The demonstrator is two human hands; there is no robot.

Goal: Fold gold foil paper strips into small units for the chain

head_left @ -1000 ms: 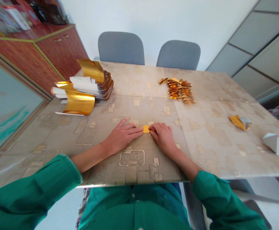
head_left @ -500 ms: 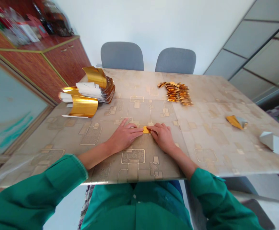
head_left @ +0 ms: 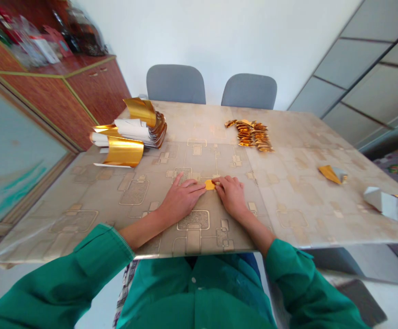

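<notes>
A small folded piece of gold paper [head_left: 210, 184] lies on the table in front of me, between my two hands. My left hand [head_left: 182, 197] holds its left end down with the fingertips, the fingers fairly straight and one digit raised apart. At the right end, the bent fingers of my right hand [head_left: 231, 193] pinch the paper's edge. The fingers cover both ends of the piece, so its full outline is hidden.
Gold-and-white paper sheets [head_left: 125, 151] lie curled in a stack at the left. Folded gold pieces [head_left: 253, 135] sit in rows toward the back. Crumpled gold paper [head_left: 331, 174] and a white-backed scrap [head_left: 382, 202] lie at right. Two grey chairs [head_left: 176, 84] stand behind the table.
The view has shifted slightly. The left fingertips have drawn back a little, and more of the gold paper shows between the hands. My right hand stays at the right end.
</notes>
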